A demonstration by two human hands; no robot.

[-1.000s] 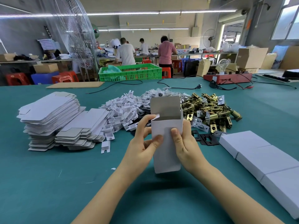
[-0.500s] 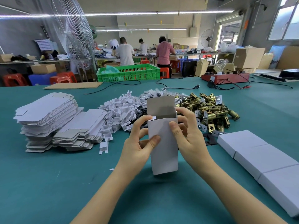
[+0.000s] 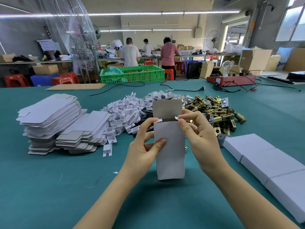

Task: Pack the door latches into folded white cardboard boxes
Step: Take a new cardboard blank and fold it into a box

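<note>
Item in hand: one tall white folded cardboard box (image 3: 170,151), held upright above the teal felt-covered table (image 3: 49,187), top lid flap standing open and showing its grey inside

My left hand (image 3: 145,146): fingers curled round the box's left edge, thumb pressed flat on the front panel, forefinger touching the small left side flap at the mouth

My right hand (image 3: 200,139): thumb and forefinger pinch the small right side flap at the mouth; the other fingers are curled behind the box's right side

Behind the box, on the table: a heap of brass-coloured metal door latches (image 3: 216,111), loose and jumbled, well apart from my hands' grip; whether any latch is inside the box I cannot tell

Left of the latches: a heap of small white plastic inserts (image 3: 122,113), and just beyond it a pile of small clear bags with dark parts (image 3: 156,98)

Far left: two stacks of flat unfolded white cardboard blanks (image 3: 52,116), the taller one to the left

Right edge: a row of closed white cardboard boxes (image 3: 272,162) lying flat, end to end

Far side of the table: a green plastic crate (image 3: 133,75)
</note>
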